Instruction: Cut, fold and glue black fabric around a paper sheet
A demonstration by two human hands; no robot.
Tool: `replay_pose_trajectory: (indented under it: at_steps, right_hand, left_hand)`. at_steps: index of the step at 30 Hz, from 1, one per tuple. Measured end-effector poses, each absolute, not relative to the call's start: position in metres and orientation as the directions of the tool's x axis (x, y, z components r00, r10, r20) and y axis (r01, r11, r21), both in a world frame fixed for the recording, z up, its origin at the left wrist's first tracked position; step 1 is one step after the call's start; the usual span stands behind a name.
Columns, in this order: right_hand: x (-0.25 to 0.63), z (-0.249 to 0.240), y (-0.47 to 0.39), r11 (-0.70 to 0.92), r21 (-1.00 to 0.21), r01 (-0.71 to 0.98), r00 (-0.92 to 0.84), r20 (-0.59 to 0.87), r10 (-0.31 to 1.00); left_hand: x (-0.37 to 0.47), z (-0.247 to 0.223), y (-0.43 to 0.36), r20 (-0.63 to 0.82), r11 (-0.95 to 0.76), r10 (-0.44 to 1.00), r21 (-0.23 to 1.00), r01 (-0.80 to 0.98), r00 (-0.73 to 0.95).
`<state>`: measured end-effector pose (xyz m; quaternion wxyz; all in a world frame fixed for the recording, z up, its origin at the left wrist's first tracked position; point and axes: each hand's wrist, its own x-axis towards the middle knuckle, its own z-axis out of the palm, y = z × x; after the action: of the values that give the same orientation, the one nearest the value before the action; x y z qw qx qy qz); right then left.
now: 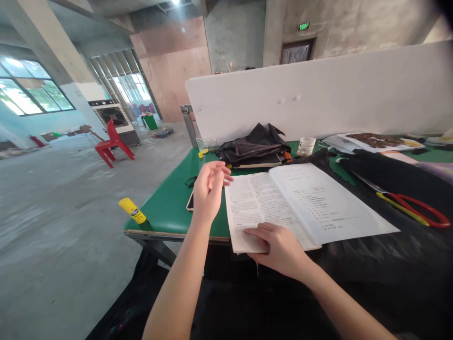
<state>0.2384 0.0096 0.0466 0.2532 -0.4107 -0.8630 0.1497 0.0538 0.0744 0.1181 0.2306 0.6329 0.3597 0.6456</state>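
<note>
While your right hand [281, 246] lay, fingers slightly bent, on the left page of the spread booklet [327, 205] at the near edge of the green surface [166, 205], whether it gripped the paper could not be told. Your left hand [209, 191], loosely curled, empty, hung near the booklet's upper left corner. Glue stick [132, 210] stood at the surface's near left corner.

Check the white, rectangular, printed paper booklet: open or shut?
Open: the white, rectangular, printed paper booklet lies spread, its left and right pages both facing up with print showing.
</note>
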Motion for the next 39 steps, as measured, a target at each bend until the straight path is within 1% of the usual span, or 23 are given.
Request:
replay_pose_trajectory:
  at_steps: [1,3,5,7,8,9,10,12,14,16,17,18,19,21,22,23,25,28,30,35,37,39]
  right_hand:
    - [0.238,0.046,0.009,0.645,-0.424,0.636,-0.560,0.321,0.764]
    - [0.238,0.045,0.008,0.697,-0.327,0.639,-0.615,0.327,0.717]
    - [0.240,0.048,0.003,0.731,-0.233,0.641,-0.661,0.318,0.680]
    - [0.243,0.054,-0.004,0.746,-0.170,0.643,-0.689,0.296,0.661]
    - [0.246,0.058,-0.009,0.749,-0.157,0.643,-0.696,0.288,0.658]
    - [0.250,0.061,-0.013,0.751,-0.158,0.641,-0.699,0.284,0.656]
    - [0.255,0.063,-0.017,0.752,-0.165,0.639,-0.697,0.290,0.656]
    - [0.268,0.065,-0.025,0.744,-0.182,0.643,-0.663,0.354,0.660]
    - [0.285,0.062,-0.032,0.714,-0.197,0.672,-0.569,0.480,0.668]
    - [0.307,0.056,-0.039,0.648,-0.253,0.719,-0.412,0.596,0.690]
    - [0.319,0.052,-0.042,0.597,-0.306,0.742,-0.326,0.613,0.720]
    - [0.332,0.048,-0.045,0.525,-0.373,0.765,-0.240,0.592,0.770]
    - [0.345,0.043,-0.047,0.435,-0.442,0.784,-0.163,0.530,0.832]
    - [0.371,0.032,-0.051,0.213,-0.549,0.808,-0.048,0.300,0.953]
    - [0.383,0.025,-0.051,0.105,-0.585,0.804,0.012,0.193,0.981]
    - [0.393,0.018,-0.051,0.019,-0.625,0.781,0.078,0.128,0.989]
    - [0.409,0.006,-0.049,-0.093,-0.733,0.674,0.197,0.057,0.979]
    - [0.419,-0.005,-0.043,-0.134,-0.893,0.431,0.279,-0.009,0.960]
    - [0.416,-0.004,-0.039,-0.136,-0.944,0.302,0.290,-0.045,0.956]
    - [0.400,0.006,-0.039,-0.137,-0.986,0.100,0.338,-0.096,0.936]
    - [0.397,0.006,-0.040,-0.147,-0.987,0.063,0.341,-0.118,0.933]
    - [0.400,0.004,-0.042,-0.169,-0.982,0.081,0.334,-0.133,0.933]
  left_hand:
    - [0.052,0.119,0.051,0.618,-0.602,0.780,0.784,0.153,-0.095]
    - [0.047,0.108,0.012,0.532,-0.508,0.828,0.845,0.166,-0.177]
    - [0.039,0.081,-0.015,0.356,-0.322,0.898,0.932,0.164,-0.259]
    - [0.032,0.047,-0.027,0.185,-0.132,0.893,0.979,0.155,-0.411]
    - [0.030,0.030,-0.030,0.092,-0.046,0.889,0.993,0.112,-0.449]
    - [0.028,0.015,-0.031,-0.020,0.040,0.903,0.998,0.038,-0.429]
    - [0.029,0.003,-0.032,-0.134,0.118,0.914,0.991,-0.065,-0.382]
    - [0.034,-0.013,-0.031,-0.292,0.203,0.903,0.936,-0.287,-0.314]
    - [0.044,-0.018,-0.031,-0.440,0.303,0.876,0.821,-0.484,-0.197]
    - [0.055,-0.019,-0.031,-0.549,0.403,0.833,0.694,-0.597,-0.076]
    - [0.061,-0.018,-0.032,-0.572,0.429,0.819,0.650,-0.627,-0.033]
    - [0.067,-0.018,-0.033,-0.580,0.443,0.814,0.619,-0.649,0.002]
    - [0.072,-0.018,-0.034,-0.578,0.450,0.815,0.597,-0.664,0.033]
    - [0.081,-0.018,-0.037,-0.551,0.449,0.831,0.576,-0.683,0.082]
    - [0.084,-0.018,-0.038,-0.536,0.446,0.839,0.578,-0.683,0.095]
    - [0.086,-0.017,-0.040,-0.518,0.441,0.849,0.593,-0.674,0.100]
    - [0.089,-0.012,-0.043,-0.476,0.410,0.876,0.661,-0.629,0.071]
    - [0.091,0.003,-0.046,-0.450,0.376,0.893,0.767,-0.520,-0.017]
    - [0.090,0.015,-0.046,-0.449,0.379,0.892,0.798,-0.469,-0.042]
    - [0.083,0.035,-0.038,-0.403,0.344,0.913,0.845,-0.409,-0.065]
    - [0.077,0.038,-0.033,-0.382,0.313,0.919,0.859,-0.406,-0.101]
    - [0.069,0.038,-0.028,-0.378,0.291,0.913,0.867,-0.405,-0.152]
